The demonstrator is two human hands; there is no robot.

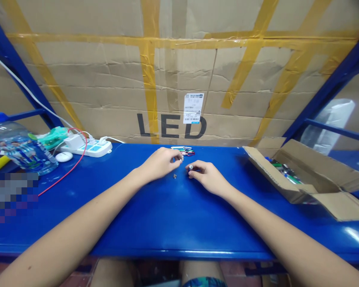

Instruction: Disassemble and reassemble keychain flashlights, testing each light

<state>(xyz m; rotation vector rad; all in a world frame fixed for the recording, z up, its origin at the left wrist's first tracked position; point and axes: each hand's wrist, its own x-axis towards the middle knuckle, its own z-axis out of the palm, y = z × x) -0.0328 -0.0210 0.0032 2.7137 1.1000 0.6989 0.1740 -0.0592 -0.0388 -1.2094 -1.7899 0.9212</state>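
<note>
My left hand [163,162] is closed in a pinch, with a small silvery piece [182,158] at its fingertips, too small to name. Facing it, my right hand [209,176] grips a short dark cylinder [190,169] with a bright silvery end, held roughly upright between thumb and fingers. On the blue table [167,219], just below the left fingers, lies a tiny metal part [175,175]. Behind both hands several slim, pen-like coloured tubes [186,152] lie side by side, partly hidden by the left fingers.
An open cardboard box [266,171] on the right holds more coloured tubes [287,173]. At the left stand a large bottle [20,145], a white power strip [97,148] with cables and a round white case [64,156]. A taped carton [113,79] walls off the back.
</note>
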